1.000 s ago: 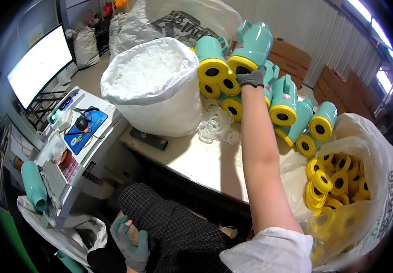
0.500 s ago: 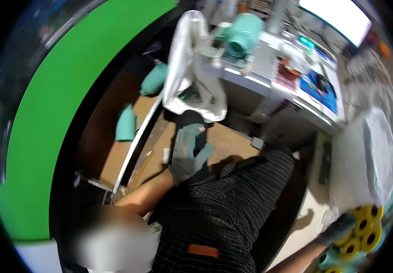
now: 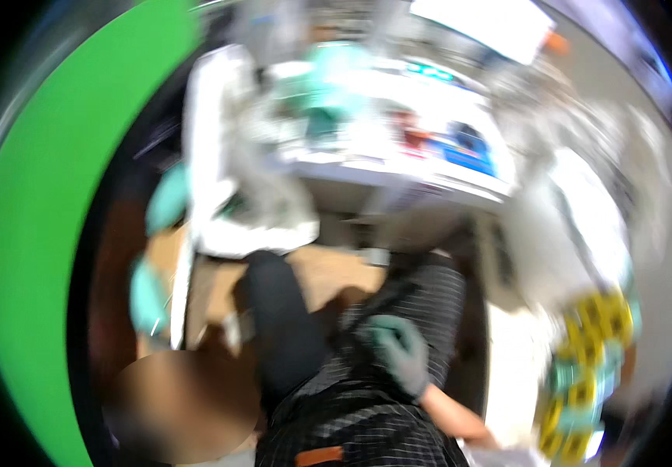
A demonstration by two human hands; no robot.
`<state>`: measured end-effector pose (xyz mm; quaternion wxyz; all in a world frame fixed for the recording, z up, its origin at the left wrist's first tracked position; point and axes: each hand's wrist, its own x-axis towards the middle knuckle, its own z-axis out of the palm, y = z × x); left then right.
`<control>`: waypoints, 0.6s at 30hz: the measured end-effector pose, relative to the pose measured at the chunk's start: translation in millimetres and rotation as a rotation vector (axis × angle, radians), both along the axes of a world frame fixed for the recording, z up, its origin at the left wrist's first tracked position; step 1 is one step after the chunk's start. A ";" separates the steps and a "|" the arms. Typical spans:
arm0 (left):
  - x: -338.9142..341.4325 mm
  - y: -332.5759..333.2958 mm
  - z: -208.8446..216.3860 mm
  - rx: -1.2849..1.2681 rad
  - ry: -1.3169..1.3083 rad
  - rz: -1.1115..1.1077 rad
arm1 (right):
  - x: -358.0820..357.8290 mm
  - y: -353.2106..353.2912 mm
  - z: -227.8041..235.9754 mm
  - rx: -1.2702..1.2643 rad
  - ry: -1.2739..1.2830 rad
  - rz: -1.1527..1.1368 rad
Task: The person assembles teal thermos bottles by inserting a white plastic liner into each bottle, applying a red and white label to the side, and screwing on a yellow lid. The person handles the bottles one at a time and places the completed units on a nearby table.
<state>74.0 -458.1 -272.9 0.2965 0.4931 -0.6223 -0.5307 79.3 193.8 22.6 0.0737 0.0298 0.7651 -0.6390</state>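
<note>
Blurred teal plastic jugs with bright yellow ring-shaped ends are massed along the right side of the pale counter; the yellow rings crowd together, with teal bodies showing between and behind them. Another teal plastic jug lies on a white counter ahead, its darker end toward the near edge. At left, two rounded teal jugs lie near each other, one farther back. Finer detail is smeared.
</note>
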 end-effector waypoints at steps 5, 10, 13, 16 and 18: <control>-46.0 -2.5 27.7 -0.385 -0.240 -0.209 | -10.2 -36.3 -7.3 -0.050 0.235 0.176; -4.8 112.4 157.9 -0.853 -0.253 -0.262 | -19.7 -41.6 -13.9 -0.260 0.011 0.195; 44.1 182.7 214.3 -1.043 -0.211 -0.388 | -40.8 -45.2 14.1 -0.423 -0.125 0.237; 71.5 254.7 243.8 -1.133 -0.163 -0.738 | -59.5 -51.9 -35.6 -0.608 0.174 0.089; 76.6 295.3 252.8 -0.749 -0.060 -1.109 | -59.1 -27.9 -43.1 -0.760 0.233 0.083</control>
